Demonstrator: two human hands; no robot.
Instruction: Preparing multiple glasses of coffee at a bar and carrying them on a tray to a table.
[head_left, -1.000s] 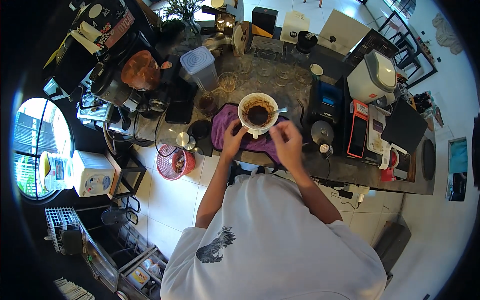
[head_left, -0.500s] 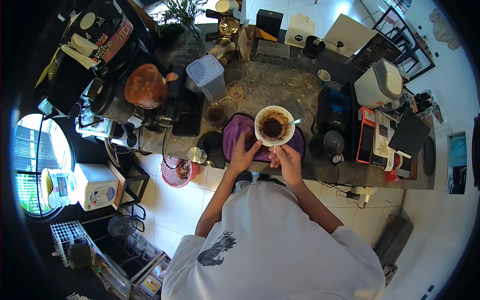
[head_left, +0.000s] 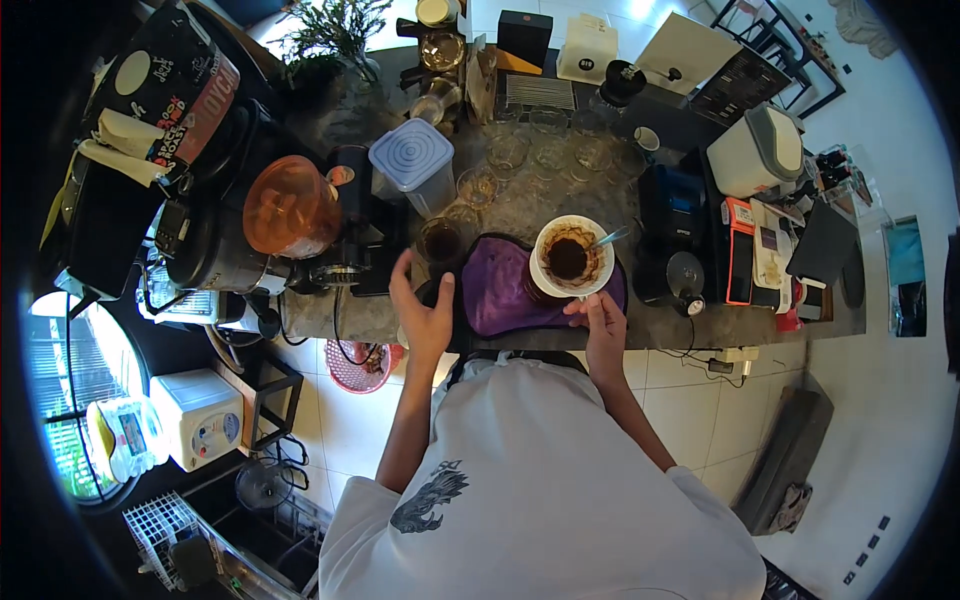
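A white coffee dripper with wet brown grounds along its inner wall and dark liquid in the middle sits over the purple cloth. A small spoon leans out over its right rim. My right hand is closed at the dripper's near side, its fingers pinching the handle. Something dark, partly hidden, shows beneath the dripper. To the left, my left hand is open, thumb and fingers spread, just in front of a glass of dark coffee. Whether it touches the glass I cannot tell.
A tall lidded plastic container stands behind the coffee glass. Several clear glasses crowd the counter's back. Left is a grinder with an orange hopper; right, a black kettle-like vessel. A pink basket stands on the floor.
My left hand has left the cloth beside the dripper and moved left to the coffee glass, fingers spread. My right hand stays at the dripper's handle. The whole view has shifted a little.
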